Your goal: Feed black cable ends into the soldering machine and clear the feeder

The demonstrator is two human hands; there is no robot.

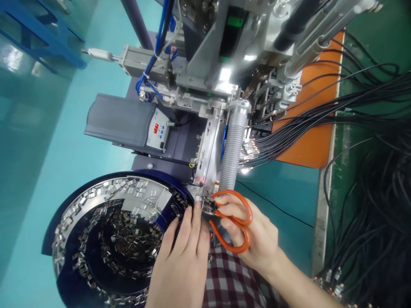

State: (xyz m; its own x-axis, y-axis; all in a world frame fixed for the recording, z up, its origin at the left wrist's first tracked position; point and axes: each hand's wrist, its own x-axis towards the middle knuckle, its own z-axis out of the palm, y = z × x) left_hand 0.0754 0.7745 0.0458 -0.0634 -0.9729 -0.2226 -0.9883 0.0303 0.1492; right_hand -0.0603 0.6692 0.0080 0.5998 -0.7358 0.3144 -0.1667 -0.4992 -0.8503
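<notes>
Orange-handled scissors point(246, 241) are gripped in my right hand point(263, 239), with fingers through the loops. Their tips point left, at the near end of a metal feed track point(207, 158). My left hand point(181, 269) lies with fingers stretched out over the right edge of a vibratory bowl feeder point(73, 199). Its fingertips touch or nearly touch the track's near end, just left of the scissors. Small shiny metal parts point(128, 229) fill the bowl and line its spiral ledge. Whether the scissor blades touch a part cannot be made out.
A grey controller box point(118, 122) with a red display stands left of the track. A ribbed grey hose point(231, 149) runs along its right side. Machine tooling point(205, 64) rises beyond. Many black cables point(308, 124) with metal-ended connectors lie over an orange board point(305, 147) to the right.
</notes>
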